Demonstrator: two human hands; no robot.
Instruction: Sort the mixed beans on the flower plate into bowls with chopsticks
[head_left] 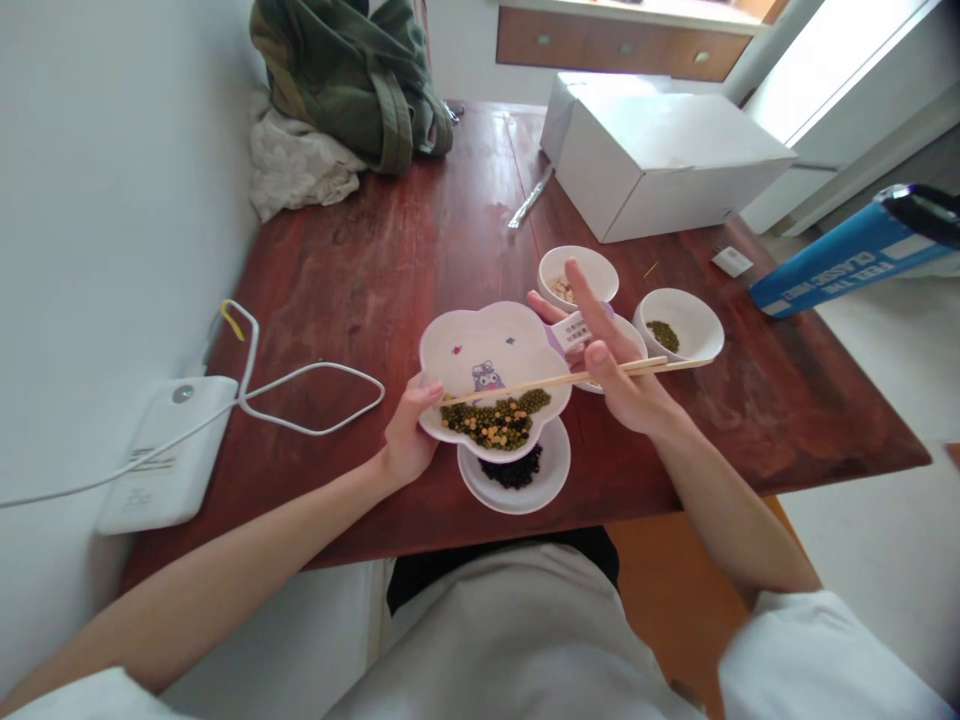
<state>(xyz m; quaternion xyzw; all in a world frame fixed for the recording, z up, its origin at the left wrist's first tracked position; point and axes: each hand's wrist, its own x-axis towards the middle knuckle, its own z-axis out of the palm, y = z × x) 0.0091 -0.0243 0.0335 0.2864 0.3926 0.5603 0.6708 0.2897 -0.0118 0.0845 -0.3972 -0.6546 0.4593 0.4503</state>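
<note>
A scalloped white plate [450,345] with a lilac rim and cartoon print is held up, tilted towards me. Mixed green, black and yellow beans [499,425] gather along its near side. My left hand [411,430] pinches the plate's left edge. At the labelled handle on the other side is my right hand [626,380], index finger stretched out, with wooden chopsticks [551,382] held under the thumb and reaching across the plate. Below the plate, a white bowl [553,485] contains black beans [517,470]. Another bowl [636,335] is mostly hidden behind my right hand.
Beyond my right hand stand a bowl of pale pieces [596,265] and a bowl of green beans [701,320]. A white box [675,150], blue bottle [840,255] and charger plug [732,262] lie further off. Power bank [169,455], cable [307,430] and green bag [345,80] are left.
</note>
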